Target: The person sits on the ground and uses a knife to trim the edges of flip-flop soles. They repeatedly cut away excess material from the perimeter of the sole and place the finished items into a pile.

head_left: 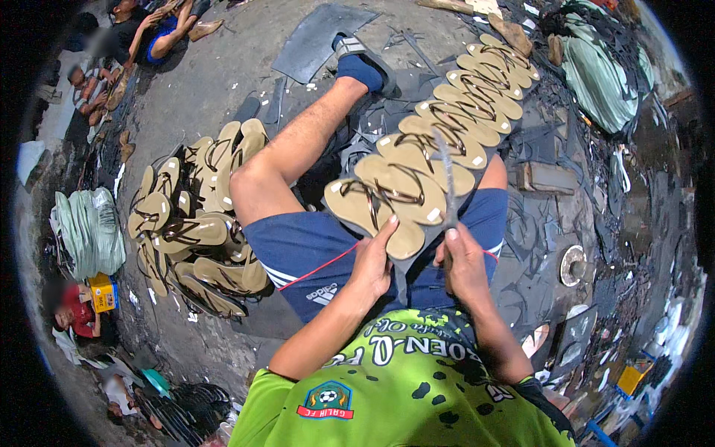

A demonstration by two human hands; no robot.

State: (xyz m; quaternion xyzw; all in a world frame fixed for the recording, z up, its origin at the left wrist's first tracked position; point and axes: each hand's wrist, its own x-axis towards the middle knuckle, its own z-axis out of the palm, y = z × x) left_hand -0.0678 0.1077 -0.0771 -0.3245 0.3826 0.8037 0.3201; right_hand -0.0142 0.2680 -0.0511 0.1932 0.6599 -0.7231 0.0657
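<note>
My left hand [374, 262] grips a tan flip-flop [406, 240] by its heel edge, thumb on top; its dark strap faces up. Against it lies a second tan flip-flop [432, 214] with a small white label at its heel. My right hand [465, 262] is closed on a long, thin grey strip [449, 175], which points away from me and looks blurred; its kind cannot be made out. Red string [319, 267] stretches across my thighs and passes behind my hands. Beyond them, a long row of overlapping tan flip-flops [477, 97] runs to the far right.
At my left is a loose pile of flip-flops [195, 232]. Dark sheet scraps [521, 223], a grey block [547, 179] and a round white object [573, 266] lie at right. Pale green sacks [599, 78] stand far right. Other people sit at far left.
</note>
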